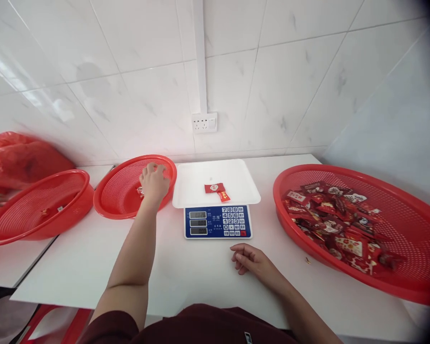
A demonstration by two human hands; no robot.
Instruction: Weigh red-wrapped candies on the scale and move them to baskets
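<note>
My left hand [153,183] reaches into a small red mesh basket [114,193] to the left of the scale, fingers curled over a small red wrapped candy [140,191] lying in it; whether it grips the candy is unclear. My right hand [248,259] rests on the white table [186,272] in front of the scale, fingers loosely curled and holding nothing. The digital scale [218,220] has a white tray [193,184] with two small red candy packets [217,190] on it.
A large red basket [408,224] at the right holds several red wrapped candies [337,220]. Another red basket [36,205] sits at the far left with red plastic bags [17,157] behind it. A wall socket [204,123] is above the scale.
</note>
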